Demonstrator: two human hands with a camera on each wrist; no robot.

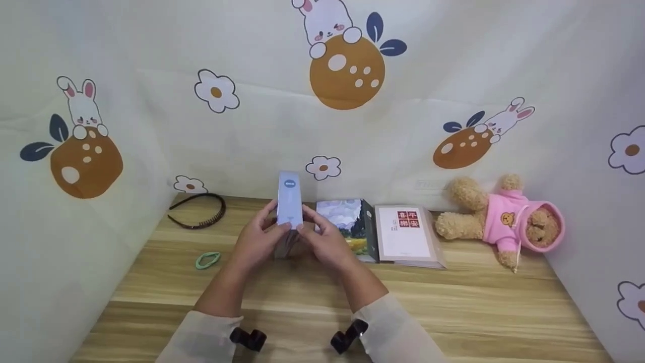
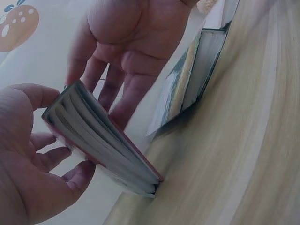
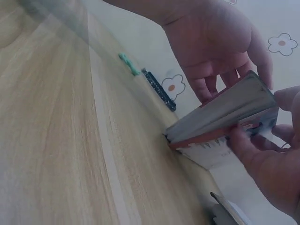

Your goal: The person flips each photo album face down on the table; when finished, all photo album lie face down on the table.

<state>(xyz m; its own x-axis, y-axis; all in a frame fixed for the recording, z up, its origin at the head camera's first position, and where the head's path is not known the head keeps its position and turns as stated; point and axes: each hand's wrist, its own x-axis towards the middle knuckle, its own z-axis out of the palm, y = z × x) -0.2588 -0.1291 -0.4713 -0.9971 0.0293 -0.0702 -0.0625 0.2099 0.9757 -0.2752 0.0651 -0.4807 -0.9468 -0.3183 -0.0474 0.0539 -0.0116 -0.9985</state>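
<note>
A book (image 1: pixel 289 201) with a pale blue spine stands between both hands, spine facing up toward the head camera. My left hand (image 1: pixel 257 242) grips its left side, thumb at the near end of the spine. On the opposite side my right hand (image 1: pixel 328 245) holds it the same way, the two thumbs close together. In the left wrist view the book's page edges (image 2: pixel 101 136) show, slightly fanned between the covers, and its lower corner is close over the wooden table. The right wrist view shows a cover of the book (image 3: pixel 211 147) with red and white on it.
To the right lie a book with a painted landscape cover (image 1: pixel 342 222), a white book with red squares (image 1: pixel 405 234) and a teddy bear in a pink hoodie (image 1: pixel 509 219). A dark headband (image 1: pixel 217 217) and a green hair tie (image 1: pixel 207 260) lie at left on the wooden table (image 1: pixel 478 312).
</note>
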